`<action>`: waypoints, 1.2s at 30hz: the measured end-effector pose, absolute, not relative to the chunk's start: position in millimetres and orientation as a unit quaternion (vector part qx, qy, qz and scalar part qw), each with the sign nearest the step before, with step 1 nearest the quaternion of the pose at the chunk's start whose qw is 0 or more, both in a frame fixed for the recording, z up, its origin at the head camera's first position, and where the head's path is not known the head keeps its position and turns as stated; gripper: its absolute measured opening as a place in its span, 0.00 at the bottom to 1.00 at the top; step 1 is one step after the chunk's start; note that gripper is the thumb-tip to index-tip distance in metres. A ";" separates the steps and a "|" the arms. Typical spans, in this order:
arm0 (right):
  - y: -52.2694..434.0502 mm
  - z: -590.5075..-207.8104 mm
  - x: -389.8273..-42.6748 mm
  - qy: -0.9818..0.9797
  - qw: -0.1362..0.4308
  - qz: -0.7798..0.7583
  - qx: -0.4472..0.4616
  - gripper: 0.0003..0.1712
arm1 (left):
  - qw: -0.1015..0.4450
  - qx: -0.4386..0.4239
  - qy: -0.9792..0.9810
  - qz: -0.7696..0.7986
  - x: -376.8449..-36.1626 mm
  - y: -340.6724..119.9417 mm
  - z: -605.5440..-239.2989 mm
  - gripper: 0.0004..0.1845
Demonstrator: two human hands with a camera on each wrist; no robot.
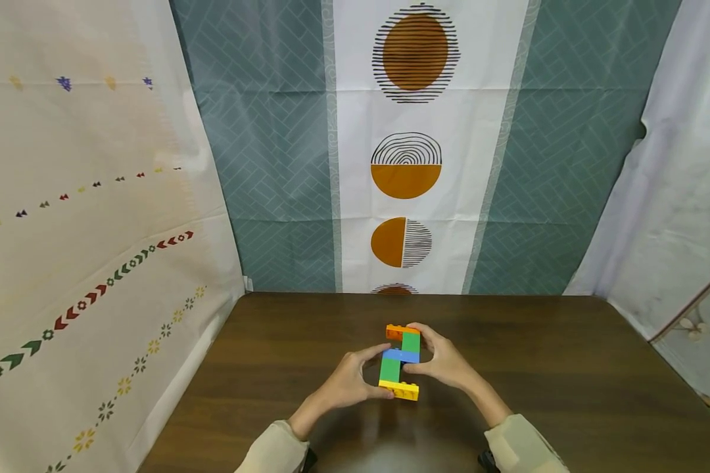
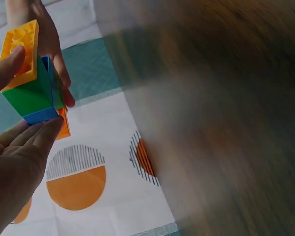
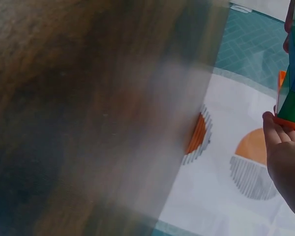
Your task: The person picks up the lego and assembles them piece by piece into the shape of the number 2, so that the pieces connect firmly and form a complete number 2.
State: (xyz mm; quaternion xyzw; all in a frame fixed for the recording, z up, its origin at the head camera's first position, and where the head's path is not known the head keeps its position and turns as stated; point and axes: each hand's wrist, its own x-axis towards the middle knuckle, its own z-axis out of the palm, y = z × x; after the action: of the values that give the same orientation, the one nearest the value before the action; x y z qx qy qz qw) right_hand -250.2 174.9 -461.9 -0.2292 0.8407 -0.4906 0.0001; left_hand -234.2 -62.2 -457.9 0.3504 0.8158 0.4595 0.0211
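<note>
Both hands hold one stepped assembly of toy building bricks above the dark table. It has an orange brick at the far end, then a green brick, a blue brick, another green brick and a yellow brick nearest the person. The left hand grips it from the left, thumb on the yellow brick and fingertips against the blue brick. From the right, the right hand grips the far part, its fingers at the orange brick and its thumb beside the blue one.
Under the hands lies a brown wooden table. A patterned teal and white cloth hangs behind its far edge. Pale cloths hang at the left and right.
</note>
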 end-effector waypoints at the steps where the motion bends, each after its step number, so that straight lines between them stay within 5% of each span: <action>1: 174.6 -464.3 -251.4 0.841 0.002 -0.491 -0.227 0.43 | 0.020 0.346 0.823 0.451 -234.8 -61.3 -460.0 0.42; 17: 163.3 -500.9 -260.1 0.893 0.037 -0.412 -0.175 0.50 | 0.028 0.282 0.894 0.348 -230.1 -47.4 -490.0 0.42; 36: 157.9 -498.8 -254.0 0.918 0.100 -0.355 -0.143 0.50 | 0.050 0.241 0.931 0.270 -223.4 -36.6 -492.9 0.42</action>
State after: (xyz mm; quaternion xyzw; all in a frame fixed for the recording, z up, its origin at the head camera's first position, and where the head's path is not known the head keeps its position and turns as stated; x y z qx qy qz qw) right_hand -254.0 157.9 -498.8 -0.1425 0.9184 -0.3553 0.1000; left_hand -223.4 -36.6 -492.9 0.2409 0.9308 0.2704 0.0498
